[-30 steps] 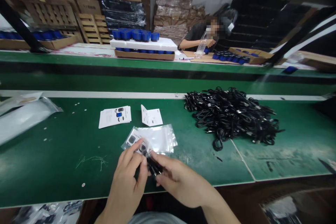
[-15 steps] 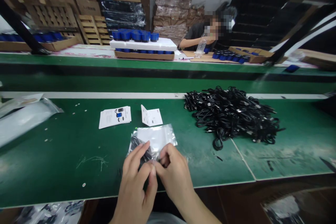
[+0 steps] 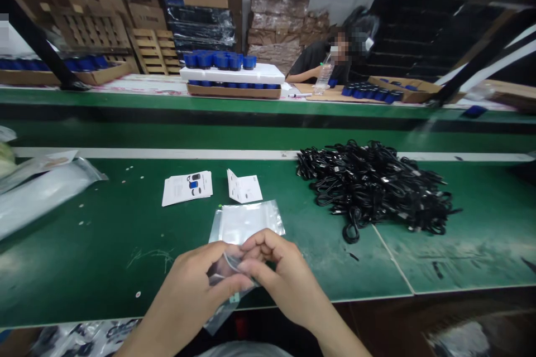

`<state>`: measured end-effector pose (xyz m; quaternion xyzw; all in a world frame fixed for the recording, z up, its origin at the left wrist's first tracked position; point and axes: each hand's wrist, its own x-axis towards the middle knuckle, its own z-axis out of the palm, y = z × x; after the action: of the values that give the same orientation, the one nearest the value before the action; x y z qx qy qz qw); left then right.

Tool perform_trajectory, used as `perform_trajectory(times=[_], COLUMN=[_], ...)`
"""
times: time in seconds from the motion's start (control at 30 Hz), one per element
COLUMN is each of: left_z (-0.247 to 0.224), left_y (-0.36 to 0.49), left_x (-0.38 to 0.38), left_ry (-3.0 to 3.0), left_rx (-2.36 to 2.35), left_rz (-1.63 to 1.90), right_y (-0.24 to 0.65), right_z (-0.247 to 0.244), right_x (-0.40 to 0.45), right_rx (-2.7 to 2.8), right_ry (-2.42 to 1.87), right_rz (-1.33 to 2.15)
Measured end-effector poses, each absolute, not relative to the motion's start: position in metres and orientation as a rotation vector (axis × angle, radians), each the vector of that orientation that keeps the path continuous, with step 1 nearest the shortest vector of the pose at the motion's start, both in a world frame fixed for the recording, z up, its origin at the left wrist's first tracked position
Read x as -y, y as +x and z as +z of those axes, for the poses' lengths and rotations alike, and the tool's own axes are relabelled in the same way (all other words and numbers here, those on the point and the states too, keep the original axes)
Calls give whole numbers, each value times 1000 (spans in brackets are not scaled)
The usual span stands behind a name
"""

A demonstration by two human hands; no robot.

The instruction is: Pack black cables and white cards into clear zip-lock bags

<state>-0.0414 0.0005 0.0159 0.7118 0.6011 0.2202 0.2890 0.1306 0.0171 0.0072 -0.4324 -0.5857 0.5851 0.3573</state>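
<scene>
Together, the left hand (image 3: 188, 279) and right hand (image 3: 280, 279) grip a clear plastic bag (image 3: 247, 223) at bottom centre of the frame. Its upper part lies just beyond them on the green desk (image 3: 84, 268).

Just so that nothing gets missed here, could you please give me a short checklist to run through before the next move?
1. Clear plastic bag held by left hand and right hand: ok.
2. Bag's contents: cannot tell, the hands cover them.
3. Bag's seal closed: cannot tell.
4. Printed cards lying flat on the green table: ok.
5. Black cables separated: not ok, they lie in a tangled heap.
</scene>
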Motion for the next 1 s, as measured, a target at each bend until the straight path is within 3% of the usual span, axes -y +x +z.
perform_trajectory(times=[0.13, 0.27, 0.53, 1.0], left_z=[10, 4, -10, -17], left_y=[-38, -40, -58, -57], left_x=[2, 5, 6, 4], left_ry=[1614, 1514, 1563, 1873], left_rx=[-1595, -1527, -1565, -1595], left_rz=[856, 913, 814, 1062], right_y=[136, 140, 149, 153], right_z=[3, 1, -4, -15], right_x=[-10, -7, -14, -21], right_rx=[1504, 1622, 1742, 1883], right_ry=[-1138, -1208, -1120, -1111], right_rz=[1514, 1324, 1065, 942])
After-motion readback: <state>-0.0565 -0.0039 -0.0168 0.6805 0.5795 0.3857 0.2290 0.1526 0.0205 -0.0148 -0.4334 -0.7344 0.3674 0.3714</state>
